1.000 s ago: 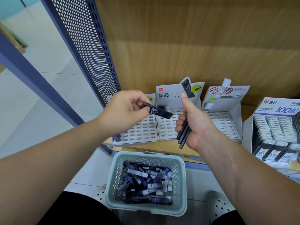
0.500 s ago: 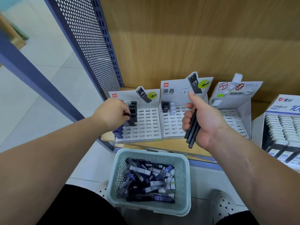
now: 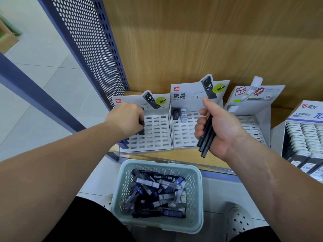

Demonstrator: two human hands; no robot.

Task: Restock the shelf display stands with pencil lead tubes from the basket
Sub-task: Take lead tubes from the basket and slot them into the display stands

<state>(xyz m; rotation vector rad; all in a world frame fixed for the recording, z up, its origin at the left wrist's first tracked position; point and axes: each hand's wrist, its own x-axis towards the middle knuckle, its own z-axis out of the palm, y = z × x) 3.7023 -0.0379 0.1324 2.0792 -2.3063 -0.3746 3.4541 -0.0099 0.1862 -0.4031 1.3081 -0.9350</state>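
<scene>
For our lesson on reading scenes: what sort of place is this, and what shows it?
Probably a stationery shop. Branded display stands with slotted trays sit on a wooden shelf, beside a perforated metal panel, and a basket of pencil lead tubes stands below.

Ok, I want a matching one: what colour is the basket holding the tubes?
The basket is pale mint green, with perforated walls; seen in the head view.

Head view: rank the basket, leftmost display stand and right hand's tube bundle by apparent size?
1. basket, though it is nearest the camera
2. leftmost display stand
3. tube bundle in the right hand
</scene>
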